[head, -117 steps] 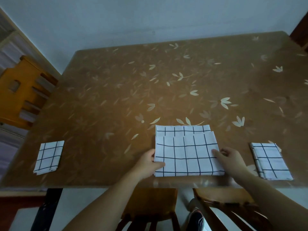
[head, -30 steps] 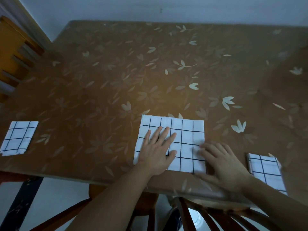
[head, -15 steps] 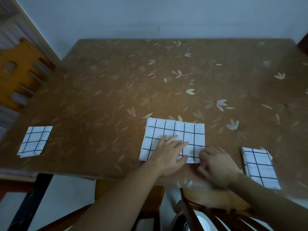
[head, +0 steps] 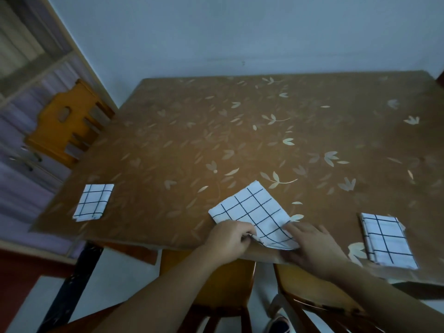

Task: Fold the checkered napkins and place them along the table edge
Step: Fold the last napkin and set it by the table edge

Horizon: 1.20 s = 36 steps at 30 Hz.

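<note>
Now the middle checkered napkin (head: 252, 213), flat and square-on half a second ago, lies skewed, its far corner at 12 o'clock. Left hand (head: 228, 239) pinches its near edge; right hand (head: 310, 246) rests flat, fingers loose, suggesting another fold before it joins the folded napkins at 9 (head: 93, 203) and 3 o'clock (head: 384, 241) along the tabletop (head: 240, 131) edge.

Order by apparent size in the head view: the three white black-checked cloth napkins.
1. Middle white black-checked cloth napkin, pinched by the left hand and touched by the right hand.
2. Right folded napkin.
3. Left folded napkin, farther from the camera, so unsure.
</note>
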Tool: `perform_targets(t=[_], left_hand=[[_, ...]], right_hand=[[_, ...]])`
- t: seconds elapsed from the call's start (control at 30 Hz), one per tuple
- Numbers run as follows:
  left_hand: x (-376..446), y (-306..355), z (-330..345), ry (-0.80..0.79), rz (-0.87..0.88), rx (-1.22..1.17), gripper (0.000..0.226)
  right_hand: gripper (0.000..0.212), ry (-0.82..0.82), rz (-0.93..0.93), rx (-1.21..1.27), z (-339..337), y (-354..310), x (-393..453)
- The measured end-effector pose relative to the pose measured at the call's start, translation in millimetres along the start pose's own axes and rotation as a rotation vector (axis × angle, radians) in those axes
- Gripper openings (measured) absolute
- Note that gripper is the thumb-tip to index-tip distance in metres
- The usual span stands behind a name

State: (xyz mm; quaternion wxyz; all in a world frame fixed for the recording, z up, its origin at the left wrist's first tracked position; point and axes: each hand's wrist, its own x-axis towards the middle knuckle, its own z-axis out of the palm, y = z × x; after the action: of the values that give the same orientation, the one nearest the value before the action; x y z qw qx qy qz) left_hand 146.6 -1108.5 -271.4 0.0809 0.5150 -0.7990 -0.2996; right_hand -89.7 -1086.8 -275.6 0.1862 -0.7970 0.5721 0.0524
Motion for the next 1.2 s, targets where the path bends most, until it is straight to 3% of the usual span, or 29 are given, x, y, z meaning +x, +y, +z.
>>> perform_targets(t=[0.13,0.23,0.37,0.53,0.63,0.77,0.87,1.07,1.2], left_hand=[[-25.3,-29.7,-9.3,0.042,-0.117,-0.116,0.023],[-33.7,-50.7,-9.0,0.129,-0.270,-0.123,0.011],[-30.0,-60.5,-8.1,0.238,-0.498,-0.482,0.005],[-17.4,-48.9,-1.2,0.204,-0.506,-0.657,0.015],[-14.0,-46.6,0.0,0.135,-0.547,-0.716,0.011],[-12.2,-48.1,-2.3,0.070,-0.629,-0.716,0.010],[-10.3,-50.7,-2.2,0.089,-0.708,-0.784,0.012],[-8.5,-57.8,-7.1,0.185,-0.841,-1.043,0.019],[-10.5,-59.8,-7.8,0.200,-0.847,-0.907,0.020]], right_hand=[[0.013,0.024,-0.023,0.125,5.6,-2.3,7.5],[0.011,-0.003,0.034,0.373,2.5,-12.3,13.4],[0.009,0.086,0.199,0.876,-2.6,-18.2,22.3],[0.023,0.087,0.253,1.112,-4.8,-11.7,23.3],[0.021,-0.029,0.290,1.119,-1.9,-4.9,22.9],[0.013,-0.005,0.361,1.063,1.4,-2.3,30.1],[0.009,0.004,0.346,1.114,-5.8,-7.8,36.1],[0.007,-0.242,0.329,0.975,-9.9,-14.8,46.9],[0.019,-0.250,0.420,0.971,-3.5,-17.9,50.7]])
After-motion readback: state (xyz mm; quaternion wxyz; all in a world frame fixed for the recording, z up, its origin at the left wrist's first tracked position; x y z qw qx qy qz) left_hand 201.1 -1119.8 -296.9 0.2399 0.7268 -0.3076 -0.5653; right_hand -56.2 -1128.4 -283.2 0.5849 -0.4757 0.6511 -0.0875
